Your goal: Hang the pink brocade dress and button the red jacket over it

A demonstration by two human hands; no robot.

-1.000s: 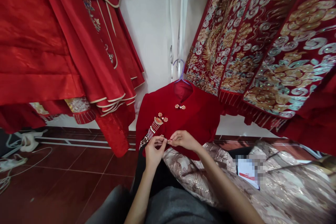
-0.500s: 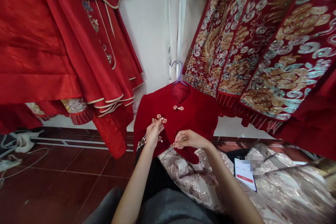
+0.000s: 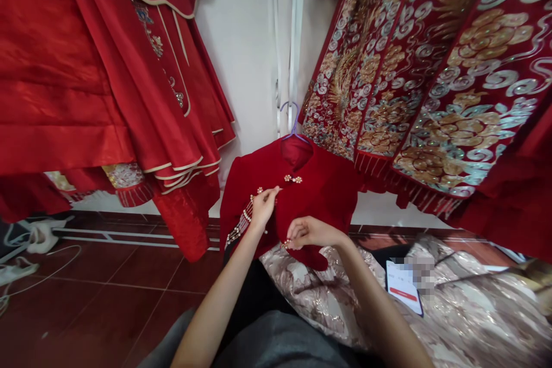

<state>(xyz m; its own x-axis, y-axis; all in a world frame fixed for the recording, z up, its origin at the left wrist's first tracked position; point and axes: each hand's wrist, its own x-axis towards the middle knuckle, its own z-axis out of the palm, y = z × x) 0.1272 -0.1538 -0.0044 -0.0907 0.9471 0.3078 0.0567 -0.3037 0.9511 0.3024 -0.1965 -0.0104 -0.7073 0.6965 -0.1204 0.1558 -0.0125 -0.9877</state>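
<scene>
A dark red velvet jacket [image 3: 328,195] hangs in front of me on a purple hanger [image 3: 295,124], its front partly open. A gold, beaded frog button [image 3: 293,179] sits fastened below the collar. My left hand [image 3: 264,208] is closed in a pinch on the jacket's front edge, just below that button. Beaded tassels [image 3: 240,225] show beside this hand. Lower and to the right, my right hand [image 3: 313,233] is closed, its fingertips pinching a small gold flower button [image 3: 285,245] on the other front edge. The fingertips partly hide what they grip.
Red garments [image 3: 164,80] hang at the left, and an embroidered red skirt [image 3: 409,98] hangs at the right. Shiny pinkish fabric [image 3: 328,299] lies across my lap, with a phone [image 3: 403,287] on it. Pale shoes [image 3: 41,238] stand on the rack's lower left.
My left hand has moved right and slightly up, from the gold flower buttons on the left side to the jacket's middle edge. My right hand has stayed almost in place.
</scene>
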